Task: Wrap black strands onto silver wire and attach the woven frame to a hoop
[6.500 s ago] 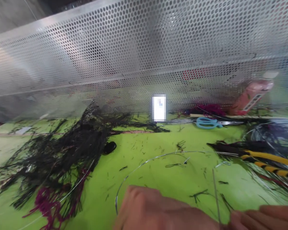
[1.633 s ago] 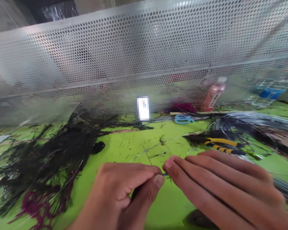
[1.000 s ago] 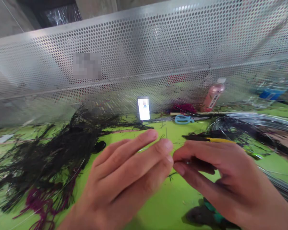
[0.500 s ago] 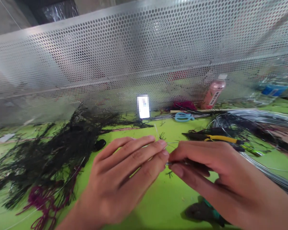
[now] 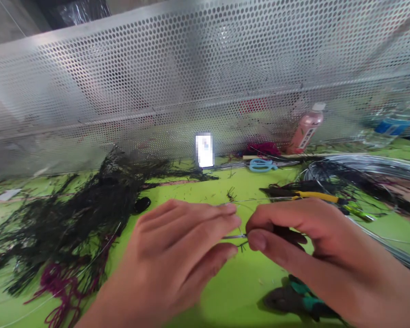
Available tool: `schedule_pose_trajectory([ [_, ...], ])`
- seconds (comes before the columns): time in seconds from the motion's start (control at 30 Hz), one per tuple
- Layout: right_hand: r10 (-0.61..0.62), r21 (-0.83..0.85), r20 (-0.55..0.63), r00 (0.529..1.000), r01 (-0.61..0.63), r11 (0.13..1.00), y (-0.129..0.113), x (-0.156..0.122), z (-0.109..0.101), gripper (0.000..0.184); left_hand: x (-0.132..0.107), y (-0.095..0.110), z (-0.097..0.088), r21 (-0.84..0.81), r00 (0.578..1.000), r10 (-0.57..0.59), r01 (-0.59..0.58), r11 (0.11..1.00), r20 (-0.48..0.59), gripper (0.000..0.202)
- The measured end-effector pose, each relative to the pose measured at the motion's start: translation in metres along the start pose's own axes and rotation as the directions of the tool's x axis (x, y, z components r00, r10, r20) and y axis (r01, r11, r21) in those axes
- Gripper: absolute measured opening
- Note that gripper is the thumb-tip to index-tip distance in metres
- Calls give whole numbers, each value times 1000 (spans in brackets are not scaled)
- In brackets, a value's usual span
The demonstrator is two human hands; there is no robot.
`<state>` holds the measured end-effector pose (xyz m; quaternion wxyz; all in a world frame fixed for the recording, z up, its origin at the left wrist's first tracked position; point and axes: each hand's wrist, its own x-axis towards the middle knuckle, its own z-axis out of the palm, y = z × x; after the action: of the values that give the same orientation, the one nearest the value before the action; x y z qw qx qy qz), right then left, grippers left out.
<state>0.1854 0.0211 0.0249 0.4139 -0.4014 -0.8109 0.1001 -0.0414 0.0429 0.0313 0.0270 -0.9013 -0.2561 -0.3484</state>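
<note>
My right hand (image 5: 294,241) pinches a thin metal wire (image 5: 235,236) between thumb and index finger. The wire runs leftward into the gap between the thumb and fingers of my left hand (image 5: 187,246). That hand is held with its fingers stretched out together and its thumb lowered apart from them. A finer strand (image 5: 259,199) stretches rightward above the hands, toward the yellow-handled pliers (image 5: 316,196). Whether the left fingertips touch a strand is hard to make out.
A tangle of black cord (image 5: 78,214) and purple yarn (image 5: 59,287) lies left. Green-and-black pliers (image 5: 287,298) rest near my right wrist. Blue scissors (image 5: 263,165), a lit phone (image 5: 205,150), a pink bottle (image 5: 307,130) and coiled wire (image 5: 362,164) line the back, before a perforated metal panel (image 5: 191,68).
My left thumb has dropped away from the fingers, so more of the wire shows between the hands. My right hand has shifted slightly to the right, still pinching.
</note>
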Motion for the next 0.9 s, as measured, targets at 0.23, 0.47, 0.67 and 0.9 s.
schedule_pose_trajectory([
  [0.23,217,170,24,976,-218,961,14,-10,-6,21,-2,-11,-27,-81,991,-133,135,988,34,9],
  [0.47,257,298,132,957,-286,911,22,-1,-17,23,-2,-17,-38,-47,968,-237,241,969,85,12],
  [0.67,153,270,61,986,-164,949,30,3,-21,16,-1,-17,-41,-75,967,-241,247,966,78,11],
  [0.9,-101,51,-77,992,105,993,30,0,-20,17,0,-18,-41,-69,986,-162,165,984,49,13],
])
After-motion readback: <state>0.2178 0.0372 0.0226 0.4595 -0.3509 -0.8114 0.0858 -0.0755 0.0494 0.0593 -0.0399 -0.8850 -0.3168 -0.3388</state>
